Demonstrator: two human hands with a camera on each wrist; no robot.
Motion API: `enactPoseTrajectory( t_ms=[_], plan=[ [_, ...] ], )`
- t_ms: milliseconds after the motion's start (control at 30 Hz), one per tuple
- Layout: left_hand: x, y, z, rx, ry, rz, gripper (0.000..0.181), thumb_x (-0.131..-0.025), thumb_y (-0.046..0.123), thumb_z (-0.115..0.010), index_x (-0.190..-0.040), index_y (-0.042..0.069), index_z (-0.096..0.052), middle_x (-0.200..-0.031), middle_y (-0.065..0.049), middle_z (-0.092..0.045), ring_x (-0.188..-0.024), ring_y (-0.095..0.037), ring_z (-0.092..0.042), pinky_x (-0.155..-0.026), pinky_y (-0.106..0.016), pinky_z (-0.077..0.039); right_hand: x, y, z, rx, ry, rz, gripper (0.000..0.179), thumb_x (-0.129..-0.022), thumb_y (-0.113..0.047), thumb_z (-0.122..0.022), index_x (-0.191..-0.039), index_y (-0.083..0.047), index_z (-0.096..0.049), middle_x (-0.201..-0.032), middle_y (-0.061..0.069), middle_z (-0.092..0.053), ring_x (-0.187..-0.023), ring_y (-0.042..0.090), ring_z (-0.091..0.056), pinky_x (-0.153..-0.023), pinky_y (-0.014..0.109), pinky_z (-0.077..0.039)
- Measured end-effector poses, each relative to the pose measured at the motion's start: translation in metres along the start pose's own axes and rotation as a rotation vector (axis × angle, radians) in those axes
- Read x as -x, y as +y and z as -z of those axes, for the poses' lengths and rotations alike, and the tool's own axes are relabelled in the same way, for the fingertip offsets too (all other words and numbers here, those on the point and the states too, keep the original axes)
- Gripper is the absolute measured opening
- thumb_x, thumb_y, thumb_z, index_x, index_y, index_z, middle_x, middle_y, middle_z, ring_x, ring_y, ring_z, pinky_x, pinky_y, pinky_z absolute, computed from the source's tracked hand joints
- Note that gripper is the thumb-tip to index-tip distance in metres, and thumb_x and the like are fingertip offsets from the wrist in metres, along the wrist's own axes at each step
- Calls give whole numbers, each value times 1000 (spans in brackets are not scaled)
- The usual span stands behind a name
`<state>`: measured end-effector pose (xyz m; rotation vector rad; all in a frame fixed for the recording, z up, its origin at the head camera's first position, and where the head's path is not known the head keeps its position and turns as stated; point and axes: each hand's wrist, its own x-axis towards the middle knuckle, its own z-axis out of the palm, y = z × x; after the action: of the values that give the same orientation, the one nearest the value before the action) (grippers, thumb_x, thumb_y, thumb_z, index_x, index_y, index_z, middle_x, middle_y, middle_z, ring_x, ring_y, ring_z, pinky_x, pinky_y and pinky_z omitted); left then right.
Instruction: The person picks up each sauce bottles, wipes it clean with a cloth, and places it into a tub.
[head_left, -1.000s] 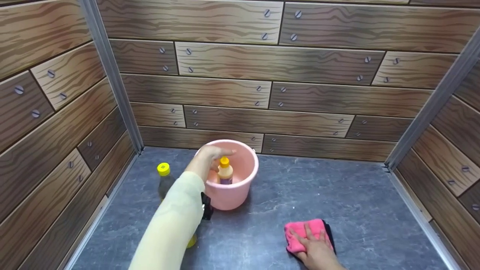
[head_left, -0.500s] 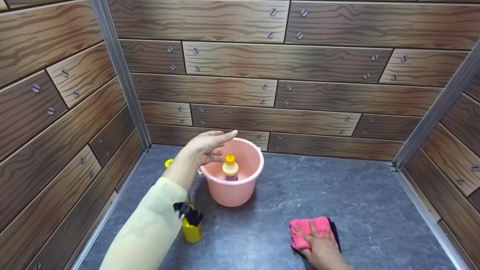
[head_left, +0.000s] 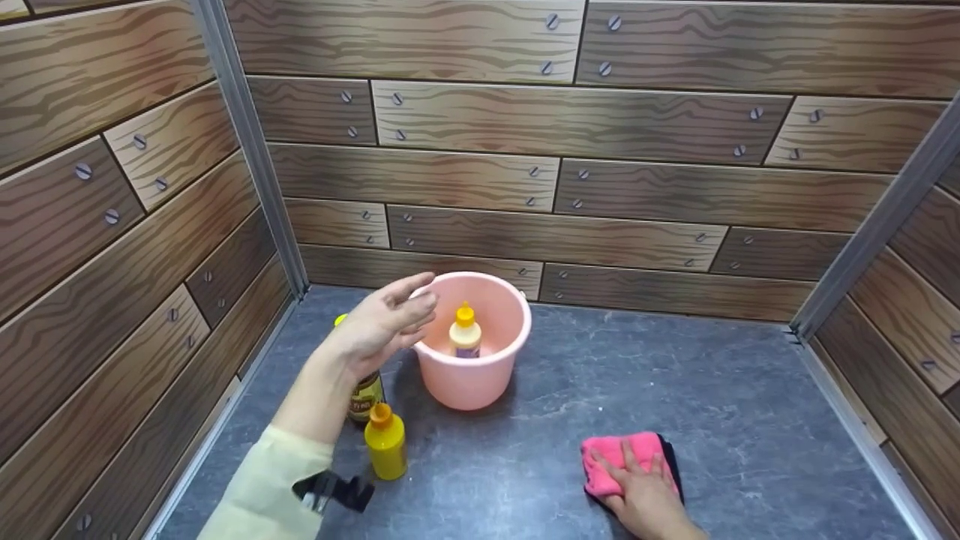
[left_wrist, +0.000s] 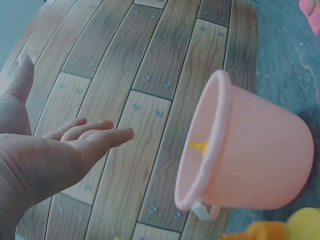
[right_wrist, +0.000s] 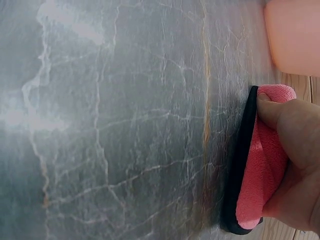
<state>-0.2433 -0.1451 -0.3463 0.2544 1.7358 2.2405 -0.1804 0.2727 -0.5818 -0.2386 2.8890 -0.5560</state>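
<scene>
My left hand (head_left: pixel 375 330) hovers at the left rim of a pink bucket (head_left: pixel 469 386), holding nothing. Its fingers are loosely extended and the thumb stands apart in the left wrist view. Inside the bucket stands a cream bottle (head_left: pixel 465 341) with an orange-yellow nozzle cap; its lower part is hidden by the bucket wall. My right hand (head_left: pixel 651 501) rests with spread fingers on a folded pink cloth (head_left: pixel 643 444) with a black underside, pressing it to the tabletop. In the right wrist view the thumb lies along the edge of the cloth (right_wrist: pixel 262 165).
A yellow bottle (head_left: pixel 388 450) with an orange cap stands front left of the bucket. Behind it, partly covered by my left hand and forearm, is a dark labelled bottle (head_left: pixel 366 397) with a yellow cap. Wood-patterned walls (head_left: pixel 480 184) enclose the dark marbled surface (head_left: pixel 675 375).
My left hand has come up out of the bucket and drawn back to the left, leaving the cream bottle inside. The right hand stays on the cloth. The view has shifted slightly.
</scene>
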Motion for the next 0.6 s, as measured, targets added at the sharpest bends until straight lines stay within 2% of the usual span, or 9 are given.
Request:
enactPoseTrajectory(
  t_ms=[100, 267, 467, 600],
  plan=[
    [11, -10, 12, 15, -5, -42, 82, -100, 19, -76, -166, 4, -29, -169, -21, -30, -154, -39, -33, -125, -52, -28, 0, 0, 0, -2, -6, -5, 68, -94, -22, -76, -157, -22, -54, -161, 40, -31, -130, 85, -13, -108, 86, -22],
    [26, -26, 28, -22, 33, -60, 84, -98, 17, -79, -165, 2, -30, -168, -20, -36, -154, -32, -36, -124, -48, -30, -1, 1, 0, 3, -26, -23, 65, -96, -26, -75, -158, -25, -53, -162, 38, -30, -132, 84, -11, -108, 85, -21],
    [41, -50, 45, -130, 119, -45, 77, -99, 13, -77, -163, 3, -35, -167, -20, -37, -153, -34, -39, -125, -51, -28, 1, 0, 0, -7, 0, 4, 65, -96, -25, -75, -158, -23, -53, -162, 39, -30, -133, 82, -11, -111, 84, -18],
    [50, -67, 54, -212, 175, -25, 79, -97, 17, -81, -162, 6, -39, -167, -17, -38, -153, -34, -39, -123, -53, -30, 3, 0, 0, -14, 21, 31, 65, -95, -22, -76, -156, -20, -55, -160, 40, -31, -133, 82, -12, -112, 83, -17]
  ],
)
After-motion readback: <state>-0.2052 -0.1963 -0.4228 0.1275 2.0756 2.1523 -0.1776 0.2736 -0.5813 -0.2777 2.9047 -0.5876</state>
